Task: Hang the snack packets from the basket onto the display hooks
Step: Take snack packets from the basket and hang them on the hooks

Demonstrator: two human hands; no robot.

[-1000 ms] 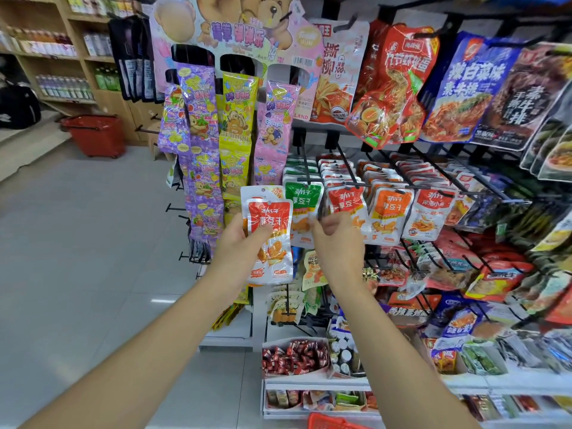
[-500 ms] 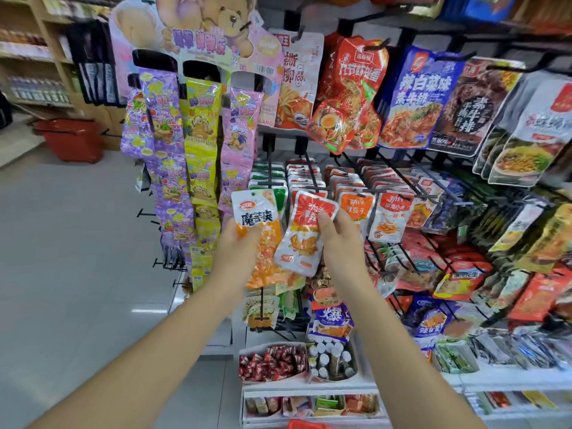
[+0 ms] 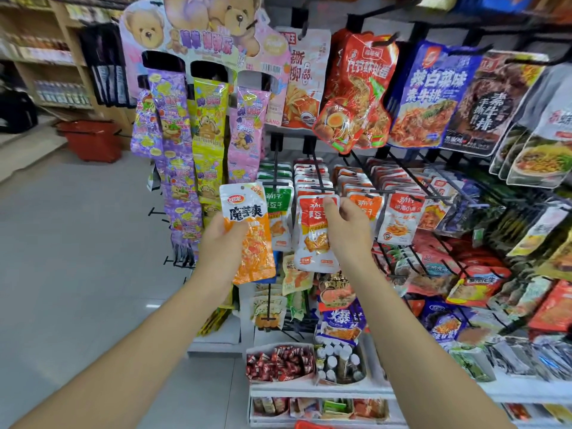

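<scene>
My right hand pinches the red-and-white packet near its top, thumb on the printed front and the other fingers behind it. The packet hangs upright, its top edge just below the front tip of a black display hook; I cannot tell whether the hole has caught the hook. Behind it on that hook sits a row of matching red packets. My left hand grips an orange packet by its left edge, thumb across the face, holding it upright and slightly tilted in front of the rack. Between my 2 packets hangs a green-topped packet on the neighbouring hook. To the left stands a bear-themed card display with long purple, yellow and pink candy strips. Larger bags hang on the hooks above and to the right. A red basket sits on the floor well apart, far left, by the wooden shelves.
</scene>
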